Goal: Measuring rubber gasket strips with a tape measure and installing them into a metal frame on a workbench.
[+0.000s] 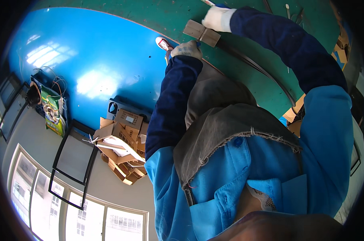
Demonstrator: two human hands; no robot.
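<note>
A grey block [201, 33] with a narrow groove across it rests on the green tabletop [246, 84] between my hands. My left hand [187, 50], in a pale knit glove with blue print, is closed at the block's near side by the table edge. A small dark bit shows at its fingertips, but what it grips is hidden. My right hand [218, 19], in a white glove, is closed just beyond the block's far side. Its fingers face away, so I cannot make out what they hold. Long dark strips [257, 67] run from beside the block toward the right.
Thin tools [288, 12] lie on the far right of the tabletop. Opened cardboard boxes [126, 138] stand on the blue floor [122, 48] at left. A green bag [53, 110] and black frames [71, 164] are by the wall. A sneaker [163, 43] shows beside the table edge.
</note>
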